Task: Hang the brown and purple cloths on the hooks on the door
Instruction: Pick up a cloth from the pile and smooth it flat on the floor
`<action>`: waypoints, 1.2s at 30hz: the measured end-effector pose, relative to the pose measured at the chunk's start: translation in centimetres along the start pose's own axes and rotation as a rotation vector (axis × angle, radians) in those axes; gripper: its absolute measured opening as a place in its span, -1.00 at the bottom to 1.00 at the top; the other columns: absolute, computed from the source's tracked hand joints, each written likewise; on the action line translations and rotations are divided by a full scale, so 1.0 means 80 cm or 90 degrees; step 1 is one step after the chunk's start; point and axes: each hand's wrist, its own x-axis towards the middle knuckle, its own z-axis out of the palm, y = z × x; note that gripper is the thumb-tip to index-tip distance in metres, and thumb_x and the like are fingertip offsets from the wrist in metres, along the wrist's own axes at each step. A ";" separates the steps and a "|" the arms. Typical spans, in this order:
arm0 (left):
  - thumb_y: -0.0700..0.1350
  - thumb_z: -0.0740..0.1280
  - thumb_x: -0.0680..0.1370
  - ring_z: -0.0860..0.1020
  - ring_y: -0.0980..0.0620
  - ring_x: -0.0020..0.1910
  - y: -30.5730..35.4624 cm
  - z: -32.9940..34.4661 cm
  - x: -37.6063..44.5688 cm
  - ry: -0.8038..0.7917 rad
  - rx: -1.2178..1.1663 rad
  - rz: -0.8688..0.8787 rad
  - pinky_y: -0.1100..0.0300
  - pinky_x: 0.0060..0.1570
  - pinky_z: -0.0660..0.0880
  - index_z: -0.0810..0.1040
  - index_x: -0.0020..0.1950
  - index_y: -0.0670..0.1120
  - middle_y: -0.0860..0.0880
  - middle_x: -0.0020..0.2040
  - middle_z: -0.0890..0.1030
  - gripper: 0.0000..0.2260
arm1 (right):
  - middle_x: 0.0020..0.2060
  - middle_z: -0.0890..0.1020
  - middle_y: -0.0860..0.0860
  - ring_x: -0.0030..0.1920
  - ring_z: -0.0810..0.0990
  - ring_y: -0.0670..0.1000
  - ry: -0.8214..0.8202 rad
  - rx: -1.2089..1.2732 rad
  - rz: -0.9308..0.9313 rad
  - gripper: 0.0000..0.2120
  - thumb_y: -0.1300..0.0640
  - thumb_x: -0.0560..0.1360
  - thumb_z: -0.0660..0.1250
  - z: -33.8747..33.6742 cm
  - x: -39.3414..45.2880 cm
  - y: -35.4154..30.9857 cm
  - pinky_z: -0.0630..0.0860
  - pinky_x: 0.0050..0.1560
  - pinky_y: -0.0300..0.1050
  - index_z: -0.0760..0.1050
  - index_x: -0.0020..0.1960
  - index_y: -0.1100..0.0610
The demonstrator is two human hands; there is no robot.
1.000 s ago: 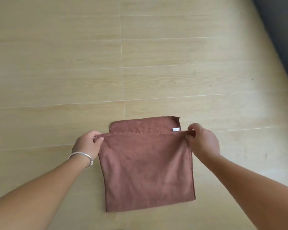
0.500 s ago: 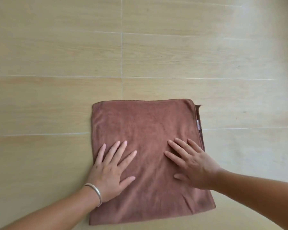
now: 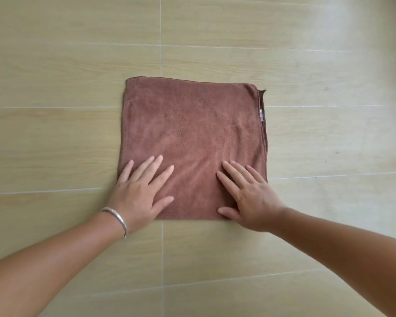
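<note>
Both my hands have slid back to the near edge of the folded brown cloth (image 3: 192,143), left hand (image 3: 140,191) and right hand (image 3: 249,195) spread flat on it on the floor (image 3: 55,133); nothing hung yet, I judge.

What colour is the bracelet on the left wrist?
Silver; the bracelet is a plain metal band, clearest in the head view.

Pale wood-look tiled floor (image 3: 329,53), folded brown cloth (image 3: 192,124) lying flat on it
</note>
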 end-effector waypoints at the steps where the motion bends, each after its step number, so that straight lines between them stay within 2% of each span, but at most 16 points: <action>1: 0.37 -0.06 0.53 0.03 -0.02 0.54 0.000 0.009 -0.020 -0.016 0.004 0.002 -0.18 0.46 0.02 0.09 0.56 0.07 -0.06 0.57 0.08 -0.33 | 0.56 0.06 0.09 0.56 0.00 0.10 -0.003 -0.012 -0.032 -0.17 -0.42 0.49 0.01 0.008 -0.015 0.002 0.06 0.51 0.15 0.06 0.57 0.08; 3: 0.43 -0.01 0.48 0.05 -0.05 0.54 -0.011 0.027 -0.051 -0.027 0.031 -0.007 -0.21 0.43 0.05 0.09 0.56 0.06 -0.09 0.57 0.08 -0.26 | 0.55 0.11 0.12 0.55 0.06 0.13 0.000 -0.049 -0.093 -0.13 -0.45 0.47 0.03 0.023 -0.029 0.017 0.12 0.48 0.22 0.12 0.56 0.13; 5: 0.42 -0.01 0.49 0.09 -0.06 0.53 -0.027 0.033 -0.066 -0.028 0.047 -0.009 -0.22 0.41 0.09 0.12 0.55 0.06 -0.09 0.56 0.11 -0.27 | 0.54 0.16 0.12 0.53 0.11 0.16 0.009 -0.080 -0.144 -0.16 -0.43 0.50 0.04 0.032 -0.033 0.035 0.12 0.46 0.23 0.17 0.54 0.15; 8: 0.29 -0.05 0.57 0.27 -0.07 0.47 -0.038 0.016 -0.069 -0.053 0.044 0.000 -0.23 0.35 0.23 0.27 0.50 0.05 -0.09 0.51 0.26 -0.42 | 0.48 0.31 0.11 0.46 0.31 0.19 0.007 -0.114 -0.148 -0.42 -0.19 0.59 0.06 0.029 -0.038 0.039 0.31 0.38 0.25 0.31 0.49 0.12; 10: 0.13 0.13 0.58 0.37 -0.07 0.42 -0.035 -0.004 -0.064 -0.076 0.056 0.004 -0.21 0.31 0.30 0.29 0.48 0.05 -0.08 0.48 0.33 -0.53 | 0.40 0.43 0.10 0.38 0.42 0.19 0.014 -0.140 -0.094 -0.50 -0.03 0.57 0.05 0.012 -0.043 0.035 0.42 0.29 0.23 0.40 0.43 0.13; 11: 0.08 0.19 0.58 0.31 -0.04 0.45 -0.031 -0.021 -0.064 -0.115 0.068 0.003 -0.17 0.36 0.24 0.20 0.52 0.07 -0.05 0.51 0.26 -0.50 | 0.37 0.48 0.10 0.37 0.44 0.17 0.008 -0.138 -0.056 -0.50 -0.02 0.57 0.02 -0.006 -0.050 0.030 0.43 0.29 0.21 0.43 0.40 0.15; 13: 0.08 0.03 0.64 0.07 0.06 0.54 -0.029 -0.060 -0.067 -0.185 0.113 -0.019 -0.03 0.47 0.01 -0.07 0.56 0.12 0.04 0.58 0.03 -0.49 | 0.36 0.49 0.09 0.40 0.41 0.13 -0.024 -0.101 0.038 -0.44 -0.08 0.58 -0.10 -0.054 -0.067 0.020 0.36 0.35 0.16 0.42 0.41 0.14; 15: 0.13 -0.10 0.65 0.01 0.09 0.54 -0.029 -0.115 -0.079 -0.192 0.103 -0.054 0.02 0.48 -0.03 -0.12 0.56 0.11 0.07 0.58 0.01 -0.51 | 0.46 0.36 0.05 0.49 0.25 0.08 -0.042 -0.075 0.112 -0.37 -0.15 0.60 -0.23 -0.103 -0.088 0.015 0.16 0.46 0.13 0.28 0.49 0.10; 18: 0.15 -0.11 0.64 0.09 0.10 0.53 -0.027 -0.243 -0.112 -0.151 0.075 -0.081 0.04 0.47 0.07 -0.08 0.57 0.08 0.08 0.57 0.10 -0.50 | 0.53 0.20 0.00 0.55 0.04 0.04 -0.036 -0.052 0.168 -0.37 -0.18 0.60 -0.25 -0.213 -0.131 0.013 -0.05 0.51 0.11 0.11 0.55 0.10; 22: 0.13 -0.02 0.65 0.23 0.12 0.47 -0.029 -0.428 -0.159 -0.087 0.029 -0.111 0.17 0.36 0.20 0.04 0.56 0.09 0.10 0.51 0.25 -0.52 | 0.52 0.21 -0.01 0.56 0.01 0.03 -0.011 -0.059 0.185 -0.44 -0.13 0.63 -0.18 -0.389 -0.191 0.015 -0.08 0.50 0.10 0.13 0.53 0.10; 25: 0.13 -0.02 0.65 0.23 0.14 0.46 -0.031 -0.580 -0.196 -0.066 -0.007 -0.125 0.20 0.34 0.20 0.05 0.55 0.13 0.13 0.50 0.26 -0.53 | 0.49 0.28 -0.08 0.55 0.04 -0.01 0.011 -0.022 0.182 -0.48 -0.16 0.63 -0.15 -0.540 -0.238 0.014 -0.10 0.51 0.07 0.22 0.49 0.02; 28: 0.11 -0.01 0.65 0.20 0.17 0.47 -0.031 -0.754 -0.237 -0.035 -0.048 -0.132 0.19 0.37 0.17 0.07 0.54 0.18 0.16 0.51 0.24 -0.56 | 0.46 0.30 -0.16 0.54 0.03 -0.06 0.024 0.037 0.174 -0.51 -0.20 0.63 -0.13 -0.718 -0.296 0.017 -0.10 0.52 0.03 0.30 0.43 -0.07; 31: 0.09 -0.01 0.66 0.19 0.17 0.48 -0.026 -0.911 -0.278 -0.004 -0.073 -0.115 0.14 0.41 0.12 0.11 0.53 0.18 0.17 0.51 0.23 -0.58 | 0.46 0.30 -0.17 0.54 0.02 -0.08 0.027 0.050 0.126 -0.49 -0.22 0.63 -0.13 -0.880 -0.354 0.021 -0.07 0.52 0.00 0.32 0.44 -0.06; 34: 0.07 -0.01 0.66 0.18 0.17 0.48 -0.017 -1.050 -0.319 0.030 -0.085 -0.103 0.10 0.45 0.08 0.13 0.53 0.19 0.17 0.51 0.22 -0.59 | 0.39 0.38 -0.21 0.52 0.10 -0.08 0.053 0.044 0.102 -0.30 -0.33 0.50 -0.28 -1.027 -0.416 0.024 0.03 0.50 -0.02 0.40 0.37 -0.10; 35: 0.08 -0.01 0.66 0.20 0.16 0.47 -0.013 -1.094 -0.332 0.052 -0.084 -0.101 0.11 0.43 0.10 0.14 0.52 0.19 0.17 0.51 0.24 -0.59 | 0.34 0.42 -0.22 0.51 0.14 -0.07 0.075 0.033 0.097 -0.31 -0.33 0.50 -0.28 -1.071 -0.437 0.027 0.07 0.48 -0.04 0.43 0.34 -0.11; 36: 0.08 0.00 0.66 0.24 0.14 0.45 -0.009 -1.133 -0.342 0.075 -0.084 -0.104 0.13 0.40 0.14 0.16 0.51 0.20 0.18 0.49 0.27 -0.60 | 0.27 0.46 -0.23 0.48 0.18 -0.07 0.097 0.025 0.093 -0.40 -0.30 0.56 -0.21 -1.110 -0.454 0.030 0.11 0.45 -0.06 0.45 0.31 -0.12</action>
